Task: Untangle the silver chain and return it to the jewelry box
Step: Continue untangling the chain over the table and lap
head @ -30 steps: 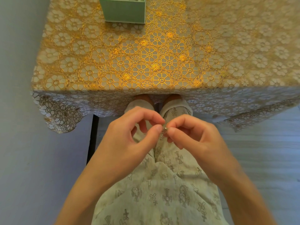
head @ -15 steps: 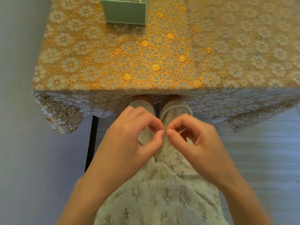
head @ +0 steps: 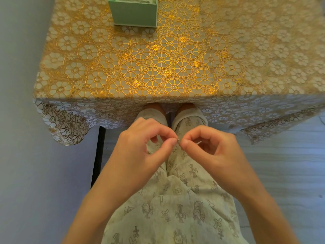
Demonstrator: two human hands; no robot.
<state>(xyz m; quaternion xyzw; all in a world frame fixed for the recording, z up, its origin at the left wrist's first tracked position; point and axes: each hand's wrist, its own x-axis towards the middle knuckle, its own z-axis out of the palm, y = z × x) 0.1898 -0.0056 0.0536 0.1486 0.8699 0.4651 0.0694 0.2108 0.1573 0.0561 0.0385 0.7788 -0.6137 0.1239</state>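
Note:
A thin silver chain (head: 178, 141) shows only as a small glint between my fingertips, held over my lap in front of the table. My left hand (head: 140, 152) pinches it between thumb and forefinger. My right hand (head: 211, 150) pinches it from the other side, fingertips almost touching the left ones. A fine strand runs back through my right hand's fingers. Most of the chain is hidden by the fingers. The mint-green jewelry box (head: 134, 12) stands at the far side of the table, its top open, with something silvery inside.
A table with a gold floral lace cloth (head: 158, 64) fills the upper view, its edge hanging down just beyond my hands. A grey wall is at the left, a dark table leg (head: 98, 154) below the cloth, pale floor at the right. My patterned trousers lie beneath the hands.
Both hands stayed together over my lap, fingers shifting slightly on the chain. My right hand's fingers opened up a little, and a strand of chain shows behind its thumb.

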